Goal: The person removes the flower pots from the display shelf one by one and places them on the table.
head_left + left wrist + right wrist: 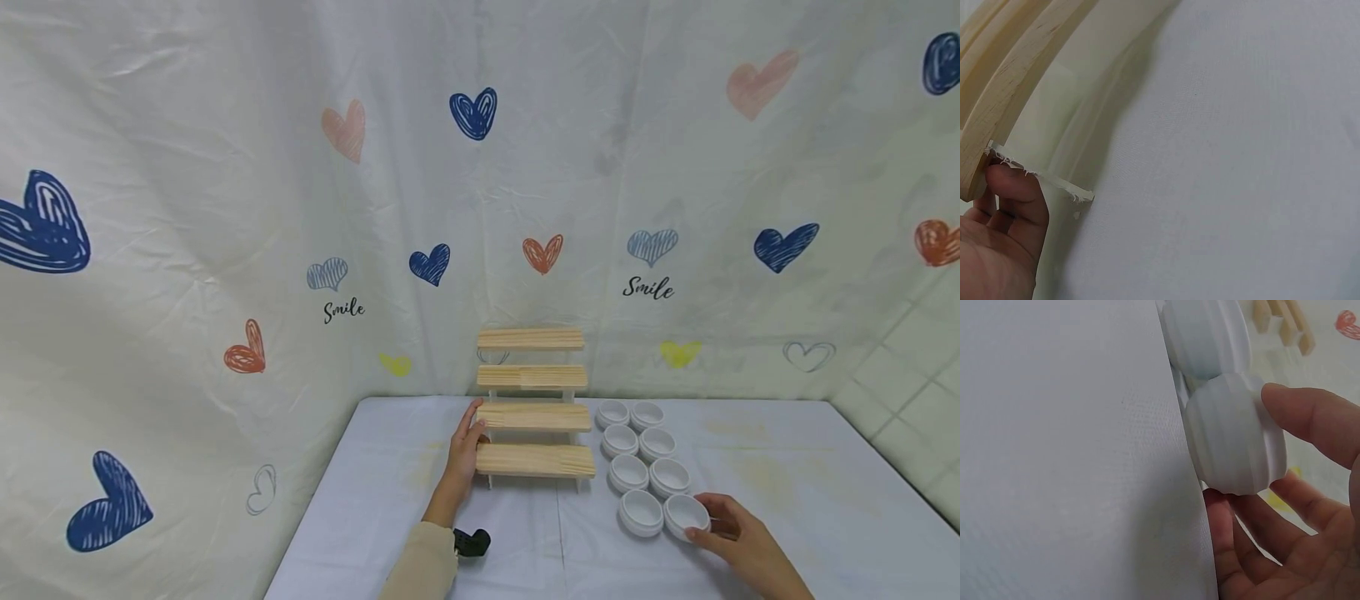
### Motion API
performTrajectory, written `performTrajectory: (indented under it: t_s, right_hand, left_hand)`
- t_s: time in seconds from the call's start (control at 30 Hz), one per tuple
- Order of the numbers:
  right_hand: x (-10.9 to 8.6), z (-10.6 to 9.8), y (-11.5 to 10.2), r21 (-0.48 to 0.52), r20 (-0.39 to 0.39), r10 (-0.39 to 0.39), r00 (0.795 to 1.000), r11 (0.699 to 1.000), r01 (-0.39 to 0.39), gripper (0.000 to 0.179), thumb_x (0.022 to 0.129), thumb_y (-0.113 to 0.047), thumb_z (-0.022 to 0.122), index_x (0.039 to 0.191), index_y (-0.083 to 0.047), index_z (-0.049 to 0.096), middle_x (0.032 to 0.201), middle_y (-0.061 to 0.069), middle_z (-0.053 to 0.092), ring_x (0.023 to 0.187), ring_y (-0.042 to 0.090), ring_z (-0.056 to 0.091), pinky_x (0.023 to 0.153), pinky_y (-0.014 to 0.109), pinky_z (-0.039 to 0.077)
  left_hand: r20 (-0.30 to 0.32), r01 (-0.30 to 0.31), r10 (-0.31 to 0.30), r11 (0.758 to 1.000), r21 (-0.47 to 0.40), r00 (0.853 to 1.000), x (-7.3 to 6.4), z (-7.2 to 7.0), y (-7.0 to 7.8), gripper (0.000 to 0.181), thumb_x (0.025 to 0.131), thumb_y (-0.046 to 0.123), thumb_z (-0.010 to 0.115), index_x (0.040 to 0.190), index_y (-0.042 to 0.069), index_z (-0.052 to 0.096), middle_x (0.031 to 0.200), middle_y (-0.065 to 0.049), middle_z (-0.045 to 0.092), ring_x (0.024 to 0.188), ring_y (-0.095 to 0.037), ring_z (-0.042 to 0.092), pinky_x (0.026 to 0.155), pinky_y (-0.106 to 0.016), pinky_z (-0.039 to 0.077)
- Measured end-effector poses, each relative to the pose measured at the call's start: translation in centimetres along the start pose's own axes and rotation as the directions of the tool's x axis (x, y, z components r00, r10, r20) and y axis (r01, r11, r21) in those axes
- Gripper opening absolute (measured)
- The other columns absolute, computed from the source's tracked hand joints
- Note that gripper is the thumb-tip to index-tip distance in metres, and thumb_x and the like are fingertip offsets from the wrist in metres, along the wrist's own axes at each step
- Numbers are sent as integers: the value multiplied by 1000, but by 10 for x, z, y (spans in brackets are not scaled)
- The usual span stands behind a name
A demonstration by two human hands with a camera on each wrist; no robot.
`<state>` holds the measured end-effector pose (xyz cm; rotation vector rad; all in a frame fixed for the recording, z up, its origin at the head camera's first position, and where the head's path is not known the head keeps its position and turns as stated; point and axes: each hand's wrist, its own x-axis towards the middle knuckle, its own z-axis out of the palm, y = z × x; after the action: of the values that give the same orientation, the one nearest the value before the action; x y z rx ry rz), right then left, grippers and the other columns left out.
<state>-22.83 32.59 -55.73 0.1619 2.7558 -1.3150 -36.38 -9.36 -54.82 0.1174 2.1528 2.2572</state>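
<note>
A tiered wooden shelf stand [534, 417] with pale slats on white supports stands on the table. At its left side my left hand [467, 442] holds the edge of a slat; in the left wrist view the curled fingers of that hand [1007, 225] lie beside a white support [1041, 172]. Small white bowls sit in two columns right of the stand. Around the front right bowl [686, 515], my right hand [731, 537] has its thumb on the near side and its fingers on the far side. Seen from the right wrist, this bowl [1232, 437] has ridged sides and stands on the table.
Beside the gripped bowl is the front left bowl [641, 512], with several more behind. A white cloth covers the table [795, 475]. A curtain [480, 192] printed with hearts hangs behind it. A black object [472, 543] is at the left wrist.
</note>
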Motion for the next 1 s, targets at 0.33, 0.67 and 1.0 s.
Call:
performTrajectory:
  t_s: [0.33, 0.67, 1.0]
  right_hand:
    - [0, 1, 3, 17, 5, -16, 1000, 1000, 16, 70, 91, -34, 78, 143, 1, 47, 141, 23, 56, 96, -7, 56, 80, 20, 52]
    - [1, 0, 2, 6, 8, -1, 1000, 1000, 1, 71, 92, -36, 77, 145, 1, 46, 143, 24, 55, 100, -5, 57, 81, 19, 51]
    - [3, 1, 4, 17, 12, 3, 1000, 1000, -3, 71, 92, -35, 77, 144, 1, 46, 142, 25, 56, 104, 4, 61, 81, 20, 52]
  left_hand:
    - [8, -5, 5, 1000, 7, 1000, 2, -1, -2, 52, 107, 29, 52, 158, 22, 41, 129, -10, 56, 92, -17, 53, 85, -33, 43]
    - [-35, -11, 11, 1000, 19, 999, 20, 0, -31, 51, 107, 38, 51, 157, 31, 41, 125, -5, 56, 93, -16, 53, 86, -32, 42]
    - [-51, -24, 24, 1000, 18, 998, 20, 2, -33, 50, 107, 38, 50, 155, 32, 44, 137, -8, 56, 91, -15, 53, 84, -31, 43]
